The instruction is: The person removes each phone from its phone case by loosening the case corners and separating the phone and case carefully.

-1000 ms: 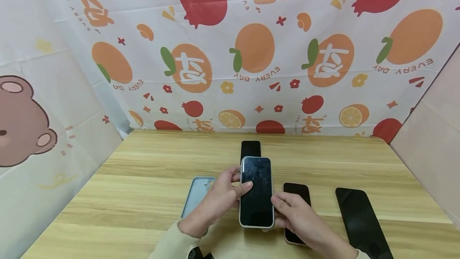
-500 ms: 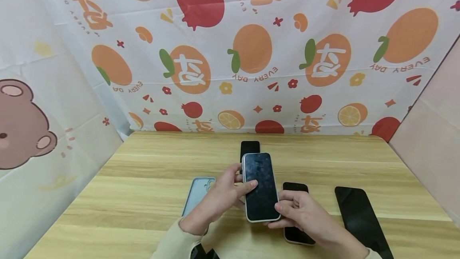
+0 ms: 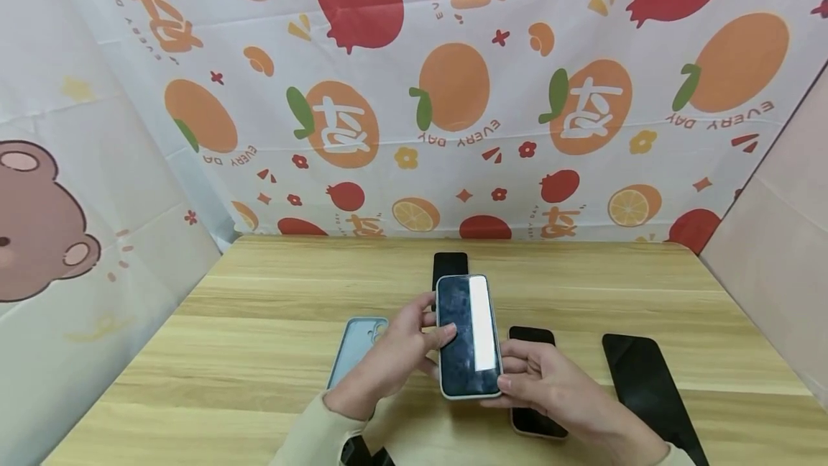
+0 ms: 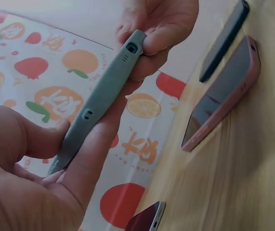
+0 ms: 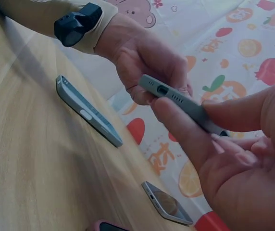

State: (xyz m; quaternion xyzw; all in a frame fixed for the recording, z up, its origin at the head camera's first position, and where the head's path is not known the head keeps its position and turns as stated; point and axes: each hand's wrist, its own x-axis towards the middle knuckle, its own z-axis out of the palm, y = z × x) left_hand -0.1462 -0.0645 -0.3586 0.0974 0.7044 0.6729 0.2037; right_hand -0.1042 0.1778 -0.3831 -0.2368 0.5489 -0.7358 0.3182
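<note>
Both hands hold a smartphone [image 3: 455, 362] in a pale grey-green case above the middle of the table, its dark screen facing up with a bright strip of reflection. My left hand [image 3: 397, 351] grips the left long side, thumb over the screen's edge. At the lower right corner, my right hand [image 3: 550, 383] pinches the phone with thumb and fingers. The case's side edge [image 4: 106, 86] shows small cut-outs in the left wrist view; the right wrist view shows the port end [image 5: 168, 94]. A light blue phone case [image 3: 352, 351] lies beside my left forearm, partly hidden by it.
A black phone [image 3: 450, 263] lies behind the held one, partly covered in the head view. Under my right hand is a pink-edged phone [image 3: 535, 423]. A large black phone [image 3: 653, 394] lies farther right. Printed cloth [image 3: 453, 164] hangs along the table's back edge.
The held phone has shifted slightly up and right and turned a little, its top now leaning left. My right hand moved right with it. A bright reflection has appeared on the screen.
</note>
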